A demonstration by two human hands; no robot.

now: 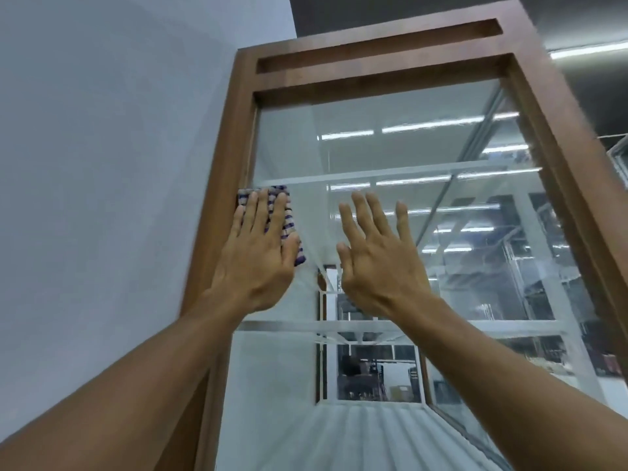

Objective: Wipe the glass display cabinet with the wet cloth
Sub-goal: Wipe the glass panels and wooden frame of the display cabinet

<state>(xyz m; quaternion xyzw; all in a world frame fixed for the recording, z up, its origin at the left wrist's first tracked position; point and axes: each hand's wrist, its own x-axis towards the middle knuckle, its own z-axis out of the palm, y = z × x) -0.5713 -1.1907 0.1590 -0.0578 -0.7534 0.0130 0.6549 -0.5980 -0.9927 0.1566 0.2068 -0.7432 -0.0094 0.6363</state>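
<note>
The glass display cabinet (pixel 217 185) stands close in front of the person, its front pane filling most of the view. Nearest, the left hand (pixel 255 253) presses flat, fingers straight, on the striped cloth (pixel 288 214), which sits high on the pane's left edge and partly on the wooden frame. The right hand (pixel 380 260) is spread open beside it, holding nothing; it may be touching the glass, but I cannot tell.

With no grip on the cloth, it could slide out and drop. A bare palm could smear the glass, and water could wet the wood.

Most of the cloth is hidden. Behind, the glass shelves (pixel 373 178) and reflected ceiling lights mask any streaks.
</note>
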